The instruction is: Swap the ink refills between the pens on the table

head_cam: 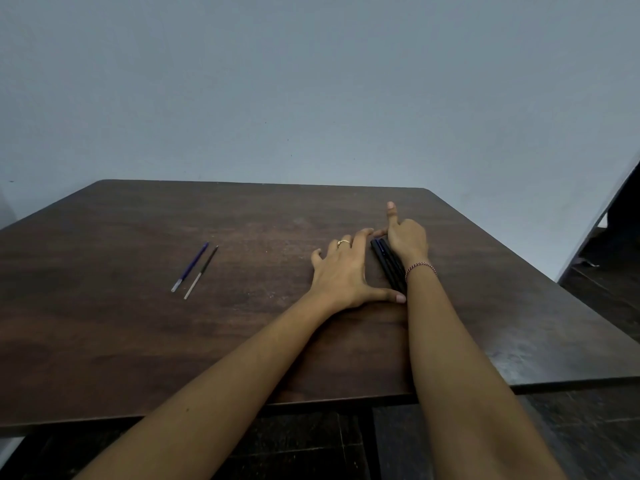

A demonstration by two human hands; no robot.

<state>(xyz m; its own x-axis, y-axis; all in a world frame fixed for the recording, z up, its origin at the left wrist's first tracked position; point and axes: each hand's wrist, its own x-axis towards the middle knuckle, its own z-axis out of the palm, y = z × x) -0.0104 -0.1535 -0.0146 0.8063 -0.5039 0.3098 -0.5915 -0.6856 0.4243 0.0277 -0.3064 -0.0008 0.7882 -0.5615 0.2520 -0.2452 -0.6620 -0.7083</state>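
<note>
Two dark pens lie side by side on the brown table, right of centre. My left hand lies flat with spread fingers just left of them, its thumb tip touching their near end. My right hand stands on its edge against the pens' right side, thumb pointing up, fingers straight and touching my left fingertips at the far end. Far to the left lie two loose refills: a blue one and a black one, parallel and close together.
The table's near edge runs under my forearms. A dark floor shows below it. A plain grey wall stands behind the table, and a dark slanted frame rises at the far right.
</note>
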